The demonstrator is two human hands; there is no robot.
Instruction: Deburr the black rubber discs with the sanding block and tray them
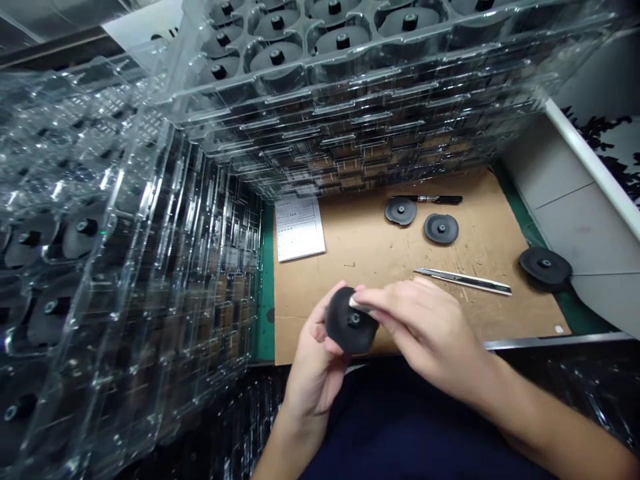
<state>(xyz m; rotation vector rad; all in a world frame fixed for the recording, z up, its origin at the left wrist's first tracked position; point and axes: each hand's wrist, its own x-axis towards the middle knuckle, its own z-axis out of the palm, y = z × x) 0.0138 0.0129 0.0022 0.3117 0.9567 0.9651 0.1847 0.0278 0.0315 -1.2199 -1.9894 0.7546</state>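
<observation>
My left hand point(313, 363) is closed around the edge of a round black plastic disc point(344, 325) with a short hub at its centre. The disc is tilted, its hub side facing up toward me. Between the pinched fingers of my right hand point(433, 327) is a small white piece point(355, 303), which meets the disc's face just above the hub. What kind of piece it is, I cannot make out. Beyond my hands, two similar discs lie on the cardboard, a left one point(407, 215) and a right one point(449, 233). A utility knife point(465, 281) rests just past my right hand.
Tall stacks of clear plastic trays stand at the back point(350, 100) and left point(165, 267), holding black discs. Printed paper point(300, 230) and a black marker point(440, 199) lie on the cardboard sheet point(350, 233). Another disc point(545, 268) sits at the right, near a grey panel point(570, 200).
</observation>
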